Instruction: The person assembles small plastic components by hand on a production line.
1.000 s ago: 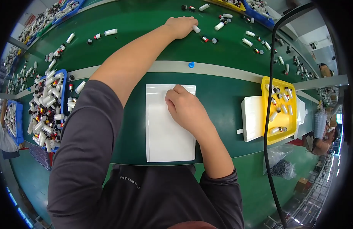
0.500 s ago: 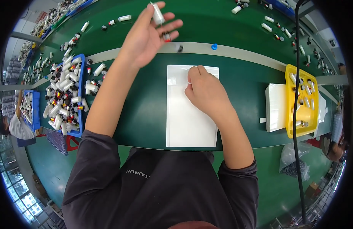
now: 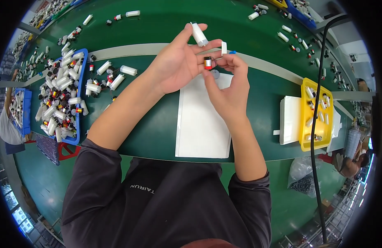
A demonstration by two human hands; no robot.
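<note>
We see our left hand point(image 3: 174, 62) pinching one white tube point(image 3: 198, 34), right hand point(image 3: 226, 89) fingers pinching one small motor point(image 3: 208, 63), one white sheet point(image 3: 201, 120) below, one yellow tray point(image 3: 317, 111) at right.

- Left hand point(image 3: 178, 62) is raised in front of the chest, palm turned up and towards the right, thumb and fingers spread, fingertips curled in a loose grip.
- Left forearm runs bare from the lower left up to that grip; its dark sleeve is pushed up past the elbow.
- Right hand point(image 3: 228, 89) sits just right of the left grip, touching it, fingertips pinched together.
- Right forearm rises bare from the lower edge, sleeve bunched at the elbow.
</note>
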